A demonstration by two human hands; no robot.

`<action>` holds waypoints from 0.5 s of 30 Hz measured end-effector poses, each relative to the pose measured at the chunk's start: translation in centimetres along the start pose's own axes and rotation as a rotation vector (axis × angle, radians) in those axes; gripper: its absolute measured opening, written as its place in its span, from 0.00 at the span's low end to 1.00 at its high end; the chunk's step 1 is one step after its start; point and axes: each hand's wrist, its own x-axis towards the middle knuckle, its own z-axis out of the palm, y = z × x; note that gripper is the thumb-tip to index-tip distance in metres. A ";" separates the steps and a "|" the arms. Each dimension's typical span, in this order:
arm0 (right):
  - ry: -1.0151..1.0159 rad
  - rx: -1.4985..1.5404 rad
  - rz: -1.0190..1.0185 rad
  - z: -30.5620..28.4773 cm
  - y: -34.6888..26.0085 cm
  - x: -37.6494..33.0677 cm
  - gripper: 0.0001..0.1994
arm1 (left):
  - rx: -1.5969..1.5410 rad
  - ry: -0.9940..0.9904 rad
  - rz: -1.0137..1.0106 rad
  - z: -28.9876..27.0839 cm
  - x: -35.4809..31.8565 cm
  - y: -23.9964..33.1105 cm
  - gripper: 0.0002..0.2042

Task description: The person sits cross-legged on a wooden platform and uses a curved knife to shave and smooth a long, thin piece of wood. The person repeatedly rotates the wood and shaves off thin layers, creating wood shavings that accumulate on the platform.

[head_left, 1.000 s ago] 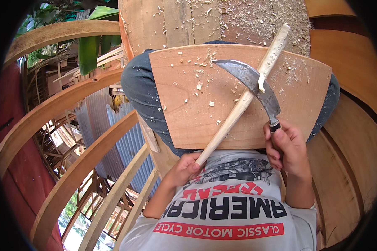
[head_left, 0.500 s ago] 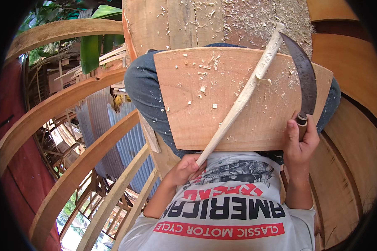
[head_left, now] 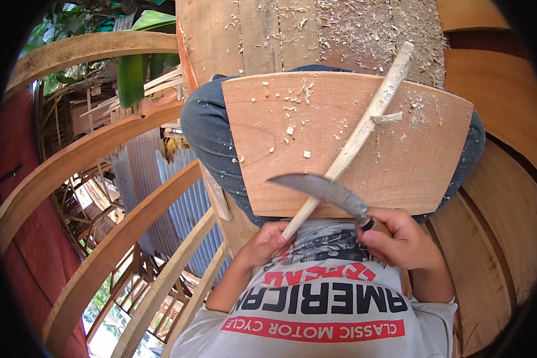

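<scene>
With the stick [head_left: 364, 133] slanted across the board [head_left: 411, 161], its near end pinched by the left hand [head_left: 264, 243] and the knife [head_left: 328, 190] by the right hand [head_left: 398, 240], shallow cuts are best made clear of the left hand.

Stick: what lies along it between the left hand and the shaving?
Head view: the knife blade crosses over the stick between the left hand and the shaving; contact is unclear.

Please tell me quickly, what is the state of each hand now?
Left hand: closed, holding the lower end of the pale stick.
Right hand: closed, holding the curved knife by its handle.
</scene>
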 end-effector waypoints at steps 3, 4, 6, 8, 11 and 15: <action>0.128 0.238 -0.087 -0.6 0.2 0.2 0.09 | -0.009 0.022 0.015 0.2 -0.1 -0.4 0.35; 0.232 0.425 -0.097 -0.9 -0.1 0.1 0.08 | -0.009 0.023 0.025 0.4 0.0 -0.3 0.35; 0.086 0.262 0.039 -0.4 -0.3 0.1 0.09 | 0.003 0.012 0.018 0.2 -0.2 0.1 0.35; -0.098 -0.011 0.007 0.2 0.6 0.6 0.11 | -0.015 -0.011 0.013 0.1 -0.1 -0.2 0.35; 0.133 0.390 -0.039 -0.6 -0.3 0.4 0.10 | 0.021 0.033 0.027 0.2 -0.3 -0.2 0.35; -0.077 0.132 0.096 0.4 -0.1 0.3 0.12 | 0.037 0.004 0.021 0.1 0.0 0.2 0.35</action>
